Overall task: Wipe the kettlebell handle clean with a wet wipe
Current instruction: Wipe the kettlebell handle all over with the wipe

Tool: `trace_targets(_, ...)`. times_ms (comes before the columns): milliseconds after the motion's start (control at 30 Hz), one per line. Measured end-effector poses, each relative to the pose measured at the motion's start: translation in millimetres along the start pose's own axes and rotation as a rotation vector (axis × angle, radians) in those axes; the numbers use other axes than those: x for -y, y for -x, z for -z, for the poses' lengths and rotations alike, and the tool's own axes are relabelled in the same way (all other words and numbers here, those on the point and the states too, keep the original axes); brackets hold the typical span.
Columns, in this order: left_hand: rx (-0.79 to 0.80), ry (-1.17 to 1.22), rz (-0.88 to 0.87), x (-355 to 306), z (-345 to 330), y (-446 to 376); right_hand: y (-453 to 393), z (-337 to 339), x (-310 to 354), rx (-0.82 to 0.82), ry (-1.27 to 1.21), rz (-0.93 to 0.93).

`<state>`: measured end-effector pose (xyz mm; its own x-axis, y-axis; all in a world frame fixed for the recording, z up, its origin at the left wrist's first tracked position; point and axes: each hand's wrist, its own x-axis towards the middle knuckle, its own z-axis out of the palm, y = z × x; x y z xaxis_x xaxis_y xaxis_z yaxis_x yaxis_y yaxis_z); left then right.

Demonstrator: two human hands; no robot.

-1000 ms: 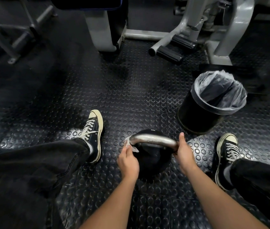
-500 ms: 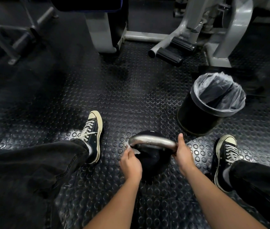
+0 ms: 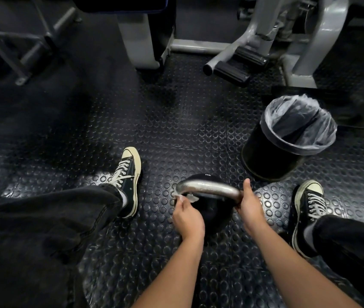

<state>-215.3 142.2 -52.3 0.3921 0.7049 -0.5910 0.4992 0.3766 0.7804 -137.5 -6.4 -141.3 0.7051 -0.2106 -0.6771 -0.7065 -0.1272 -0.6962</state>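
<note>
While the person sits with legs spread on a studded rubber floor, seen from a head camera looking down, these are the points of risk.

Kettlebell: the black kettlebell stands on the floor between the two feet, near the bottom middle of the view, its silver handle arching across the top.

Left hand: the left hand has its fingers curled round a crumpled white wet wipe, pressing it to the left end of the handle where the bar bends down.

Right hand: the right hand grips the right end of the handle, thumb pointing up, apparently steadying the weight.

Bin: a black bin with a clear plastic liner stands just beyond the kettlebell, towards the right foot.

Shoes: a black and white sneaker sits to the left of the kettlebell, another to its right.

Risk, missed patch: the part under the right hand looks likely to stay dirty unless that grip shifts.

Risk, tipping: hard sideways rubbing could rock the weight towards a shoe if the steadying grip loosens.

Risk, slipping: a damp bar could make the holding hand slide.

Risk, wipe: the bunched wipe covers little metal and could slip out of the fingers on the curve.
</note>
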Motion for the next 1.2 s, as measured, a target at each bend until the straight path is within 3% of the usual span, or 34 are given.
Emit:
trace_targets(200, 0.038, -0.042, -0.083, 7.4, -4.0, 13.2, -0.5, 1.7, -0.2, -0.005, -0.028, -0.03)
trace_targets(267, 0.026, 0.02, -0.013, 4.7, -8.1, 11.3, 0.3, 0.4, 0.7, -0.015, -0.021, -0.005)
trace_targets(367, -0.015, 0.444, 0.268, -12.9, -11.8, -2.2, -0.2, 1.9, 0.7, -0.007, -0.056, -0.033)
trace_targets(433, 0.04, 0.757, 0.452, -29.1, -5.5, -8.1, -2.9, 2.8, -1.1, 0.001, -0.086, -0.05)
trace_targets(533, 0.113, 0.95, 0.545, -39.6, 4.3, -17.9, 0.8, 2.0, -0.1, -0.003, -0.087, -0.052)
trace_targets(767, 0.181, 0.97, 0.628, -39.7, 12.6, -18.4, 9.0, 1.9, 4.4, 0.011, -0.106, -0.022)
trace_targets(1200, 0.124, 1.066, 0.752, -39.8, 6.7, -22.8, 18.9, 5.1, 8.6, 0.024, -0.143, -0.02)
